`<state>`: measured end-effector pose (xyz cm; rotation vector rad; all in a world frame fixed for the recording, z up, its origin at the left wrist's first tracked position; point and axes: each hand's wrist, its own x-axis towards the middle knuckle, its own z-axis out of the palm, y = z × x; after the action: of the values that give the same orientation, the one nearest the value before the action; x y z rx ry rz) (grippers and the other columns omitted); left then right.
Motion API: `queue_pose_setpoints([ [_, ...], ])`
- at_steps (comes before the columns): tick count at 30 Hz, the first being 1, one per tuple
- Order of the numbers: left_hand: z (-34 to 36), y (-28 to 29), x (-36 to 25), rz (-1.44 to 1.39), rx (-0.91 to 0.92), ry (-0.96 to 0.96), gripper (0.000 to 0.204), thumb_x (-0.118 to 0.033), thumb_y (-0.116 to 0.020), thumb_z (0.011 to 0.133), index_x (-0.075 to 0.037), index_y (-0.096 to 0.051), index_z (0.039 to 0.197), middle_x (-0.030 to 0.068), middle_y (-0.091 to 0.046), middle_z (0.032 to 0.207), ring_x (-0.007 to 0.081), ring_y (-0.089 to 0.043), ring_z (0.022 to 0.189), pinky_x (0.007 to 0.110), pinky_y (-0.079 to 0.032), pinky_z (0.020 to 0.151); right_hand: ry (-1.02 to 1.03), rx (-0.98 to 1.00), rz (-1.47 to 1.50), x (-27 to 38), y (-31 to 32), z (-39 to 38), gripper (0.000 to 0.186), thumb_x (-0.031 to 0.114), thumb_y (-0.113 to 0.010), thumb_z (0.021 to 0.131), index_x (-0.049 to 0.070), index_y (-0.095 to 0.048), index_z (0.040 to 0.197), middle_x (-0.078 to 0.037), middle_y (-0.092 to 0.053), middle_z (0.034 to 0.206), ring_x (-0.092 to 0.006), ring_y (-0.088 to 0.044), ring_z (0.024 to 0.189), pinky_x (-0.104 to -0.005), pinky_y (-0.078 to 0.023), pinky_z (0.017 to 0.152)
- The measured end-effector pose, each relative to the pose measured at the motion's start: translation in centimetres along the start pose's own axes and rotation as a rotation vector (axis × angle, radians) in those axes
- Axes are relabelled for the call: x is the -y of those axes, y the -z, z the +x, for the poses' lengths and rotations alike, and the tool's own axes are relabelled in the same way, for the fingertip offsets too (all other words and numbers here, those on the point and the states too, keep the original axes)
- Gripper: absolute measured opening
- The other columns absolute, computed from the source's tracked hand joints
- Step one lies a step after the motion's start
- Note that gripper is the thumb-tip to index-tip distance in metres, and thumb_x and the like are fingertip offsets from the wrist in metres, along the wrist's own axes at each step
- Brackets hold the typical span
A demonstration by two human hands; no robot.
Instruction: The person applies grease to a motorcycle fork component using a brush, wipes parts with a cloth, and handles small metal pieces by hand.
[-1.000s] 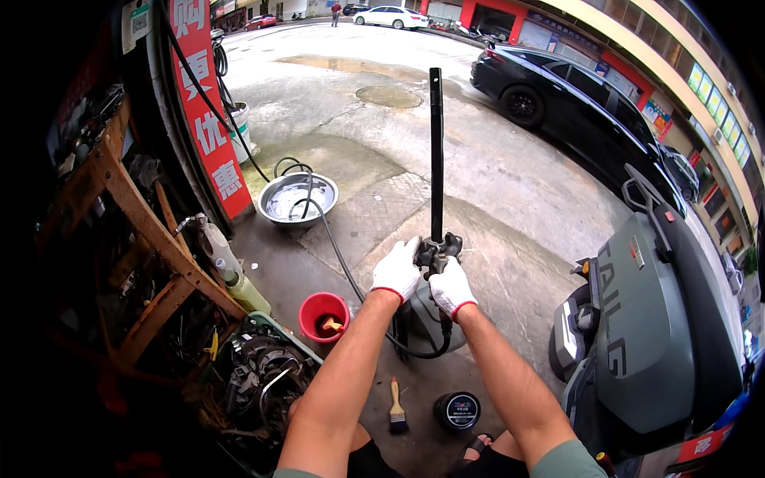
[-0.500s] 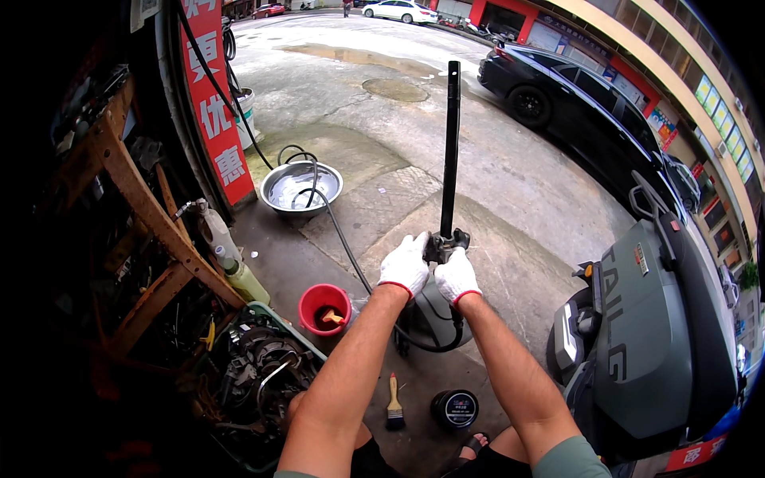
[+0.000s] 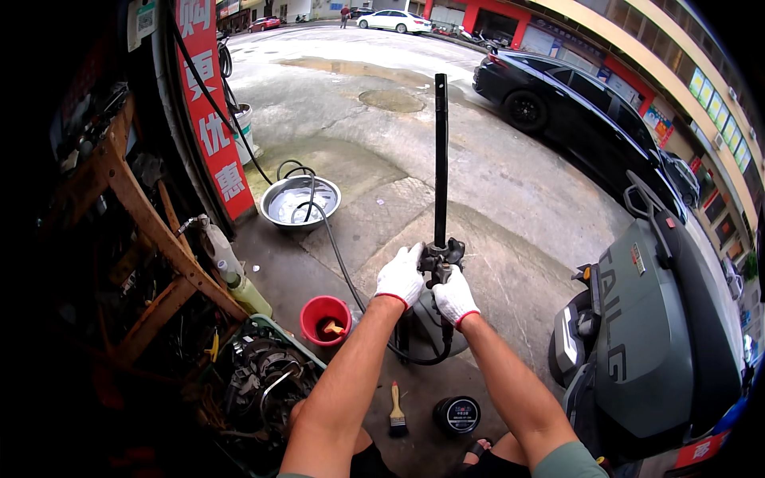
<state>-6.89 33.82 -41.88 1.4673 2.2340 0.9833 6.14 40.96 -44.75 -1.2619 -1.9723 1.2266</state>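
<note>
A tall black tube (image 3: pixel 441 159) stands upright in a dark metal fitting (image 3: pixel 446 253), with a grey body (image 3: pixel 430 331) and a black hose beneath it. My left hand (image 3: pixel 399 277) and my right hand (image 3: pixel 455 298), both in white knit gloves with red cuffs, are closed on that fitting from either side. Some fingertips are hidden behind it. Below them lie a wooden-handled brush (image 3: pixel 397 410) and a round black tub (image 3: pixel 457 414). A red bucket (image 3: pixel 335 307) with something yellow inside stands left of my hands.
At left are a rusty rack (image 3: pixel 143 215), plastic bottles (image 3: pixel 248 293), a bin of metal parts (image 3: pixel 255 374) and a steel basin (image 3: pixel 279 207) with hose. A grey-green scooter (image 3: pixel 653 303) is close at right; a black car (image 3: pixel 574 111) and a distant person (image 3: pixel 344 17) are beyond.
My hands and the fitting have shifted only slightly, staying gripped together. The view has moved a little between frames; the tube remains upright.
</note>
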Motion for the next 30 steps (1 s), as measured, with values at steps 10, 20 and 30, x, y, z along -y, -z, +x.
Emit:
queue_pose_setpoints([
  [10, 0.4, -1.2, -0.2, 0.054, -0.008, -0.034, 0.056, -0.007, -0.05, 0.086, -0.015, -0.049, 0.141, 0.0161, -0.056, 0.125, 0.0369, -0.06, 0.112, 0.044, -0.048, 0.095, 0.036, -0.051, -0.031, 0.0, 0.7, 0.7, 0.043, 0.002, -0.057, 0.076, -0.001, -0.051, 0.118, -0.019, -0.064, 0.096, -0.0317, -0.063, 0.089, -0.0372, -0.05, 0.08],
  [20, 0.3, -1.7, -0.4, 0.088, -0.085, -0.102, 0.061, 0.001, -0.052, 0.08, -0.015, -0.052, 0.139, 0.0138, -0.059, 0.123, 0.0334, -0.064, 0.105, 0.041, -0.052, 0.09, 0.075, 0.002, 0.118, -2.2, 1.5, -1.0, 0.04, 0.001, -0.056, 0.077, 0.0, -0.05, 0.117, -0.015, -0.063, 0.099, -0.0281, -0.063, 0.092, -0.0373, -0.05, 0.083],
  [30, 0.4, -2.4, -0.8, 0.122, -0.128, -0.08, 0.062, 0.004, -0.048, 0.08, -0.013, -0.052, 0.139, 0.0153, -0.06, 0.121, 0.0318, -0.063, 0.105, 0.039, -0.05, 0.093, 0.061, -0.022, 0.01, 0.0, 2.0, -0.5, 0.049, 0.02, -0.063, 0.085, -0.005, -0.044, 0.122, -0.031, -0.066, 0.095, -0.0464, -0.064, 0.094, -0.0514, -0.051, 0.081],
])
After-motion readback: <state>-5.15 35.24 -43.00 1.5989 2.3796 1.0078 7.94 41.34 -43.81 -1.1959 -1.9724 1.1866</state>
